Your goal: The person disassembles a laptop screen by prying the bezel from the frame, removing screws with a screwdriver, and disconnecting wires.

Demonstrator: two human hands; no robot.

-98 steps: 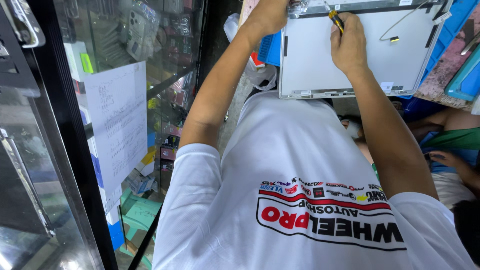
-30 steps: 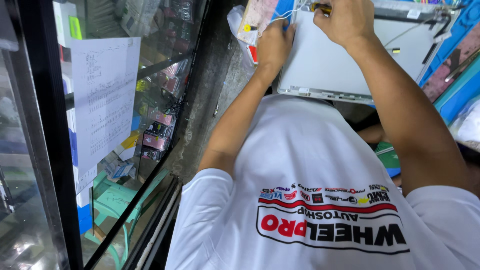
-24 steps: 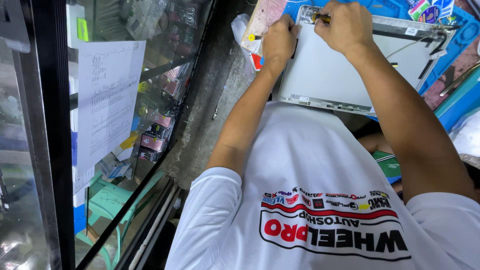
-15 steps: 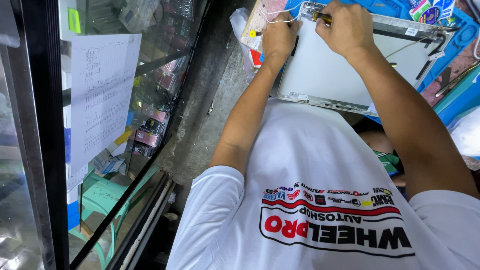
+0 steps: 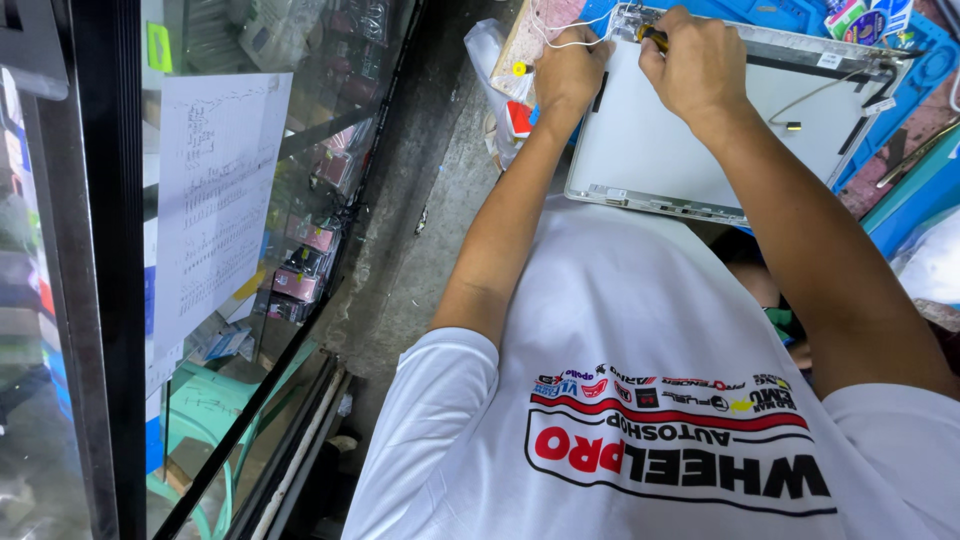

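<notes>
The person is bending over a white laptop lid panel [image 5: 690, 150], which is lying flat, inner face up, on a blue work mat [image 5: 790, 12]. All positions below are given relative to this panel.

1. Right hand [image 5: 700, 70]: it is resting over the panel's far edge, near the far left corner. The fingers are closed tightly around a small screwdriver with a yellow-and-black handle [image 5: 653, 37]; only a short section of the handle is showing past the knuckles. The tip is hidden, so contact with the panel cannot be confirmed.

2. Left hand [image 5: 570, 70]: it is pressing down at the panel's left edge, just beside the right hand. The fingers are curled downward; whether they are clamping anything cannot be told.

3. A thin white cable [image 5: 560, 42] is looping beyond the far left corner, passing close to the left hand.

4. A thin antenna wire [image 5: 815, 92] is running across the panel's right portion.

5. A glass display cabinet [image 5: 300, 200] is standing well to the left of the panel, with a handwritten paper sheet [image 5: 215, 200] taped on its glass.
</notes>
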